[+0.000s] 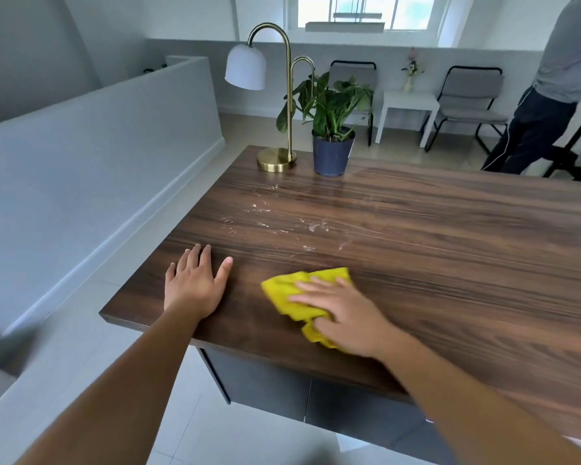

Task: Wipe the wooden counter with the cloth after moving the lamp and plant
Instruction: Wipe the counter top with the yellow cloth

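A dark wooden counter (433, 236) fills the middle of the view. My right hand (343, 313) presses flat on a crumpled yellow cloth (289, 290) near the counter's front edge. My left hand (195, 283) rests flat on the wood at the front left corner, fingers spread, holding nothing. White smears and wet streaks (282, 223) mark the wood beyond the cloth. At the far left corner stand a brass lamp (277, 159) with a white shade and a green plant in a dark blue pot (331, 156), side by side.
A low white wall (97, 146) runs along the left. Beyond the counter are two grey chairs (467, 99), a small white table (406, 105) with a vase, and a person (547, 95) standing at the far right. Pale tiled floor lies below the counter's edge.
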`<state>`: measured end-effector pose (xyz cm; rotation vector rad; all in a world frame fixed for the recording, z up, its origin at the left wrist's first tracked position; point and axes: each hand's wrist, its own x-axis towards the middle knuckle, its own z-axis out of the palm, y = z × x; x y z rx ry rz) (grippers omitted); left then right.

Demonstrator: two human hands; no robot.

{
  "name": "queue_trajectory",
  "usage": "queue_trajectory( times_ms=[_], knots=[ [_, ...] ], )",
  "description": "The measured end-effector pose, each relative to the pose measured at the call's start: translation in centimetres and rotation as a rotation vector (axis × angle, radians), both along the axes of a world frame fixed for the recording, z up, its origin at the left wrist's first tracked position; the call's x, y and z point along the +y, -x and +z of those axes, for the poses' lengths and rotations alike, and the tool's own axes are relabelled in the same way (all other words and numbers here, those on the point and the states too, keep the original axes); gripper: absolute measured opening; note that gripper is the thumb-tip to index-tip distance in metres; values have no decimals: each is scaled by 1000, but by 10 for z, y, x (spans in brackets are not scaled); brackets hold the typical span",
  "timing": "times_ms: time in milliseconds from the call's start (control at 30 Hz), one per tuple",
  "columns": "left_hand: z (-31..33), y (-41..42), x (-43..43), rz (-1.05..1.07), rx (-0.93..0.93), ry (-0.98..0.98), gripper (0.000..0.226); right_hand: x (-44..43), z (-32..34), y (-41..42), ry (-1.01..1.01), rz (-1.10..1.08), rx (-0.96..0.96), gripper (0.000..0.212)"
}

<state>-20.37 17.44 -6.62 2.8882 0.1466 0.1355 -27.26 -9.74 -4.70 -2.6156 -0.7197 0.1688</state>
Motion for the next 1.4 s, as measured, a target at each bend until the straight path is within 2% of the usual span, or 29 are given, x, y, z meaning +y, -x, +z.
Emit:
queue_trajectory(
  times_ms=[67,200,300,367,433,567,633,700,800,867,933,1033,1100,1167,1300,1400],
  knots=[
    [0,1,-1,-2,-2,2,75,-54,0,-13,-2,-169,-40,53],
    [0,0,-1,-13,-10,13,76,-125,-3,-46,118,-696,-14,51],
    [-1,1,-1,-8,-27,10,77,-97,-5,-84,220,-1009,86,62],
    [-1,-1,-1,-6,-59,-25,75,-50,-3,-105,220,-1081,147,70],
    [0,-6,2,-3,-110,-50,69,8,0,-119,230,-922,130,71],
    [9,-29,16,0,-213,-29,48,104,-5,-97,238,-366,-41,59],
    [11,-42,28,5,-257,-51,43,107,-7,-78,138,-177,-121,53],
    [11,-57,41,-8,-225,-59,43,74,-4,-71,-34,-79,-70,48],
    [13,-82,57,-48,-113,-41,50,3,-2,-80,-44,-178,-91,46],
    [16,-97,57,-104,-56,-35,55,-42,-3,-96,63,-392,-91,49],
    [16,-106,51,-180,-15,-36,57,-69,-5,-116,190,-647,-13,56],
    [8,-108,46,-229,-6,-8,60,-59,-8,-153,286,-914,122,66],
    [3,-109,49,-219,-23,21,62,-22,-7,-179,277,-960,177,70],
    [1,-108,51,-210,-33,31,61,27,-1,-193,285,-842,173,71],
    [7,-121,54,-210,-109,37,47,132,-5,-174,300,-410,36,65],
    [14,-137,61,-187,-188,91,36,153,-9,-134,272,-159,-97,58]
  ],
)
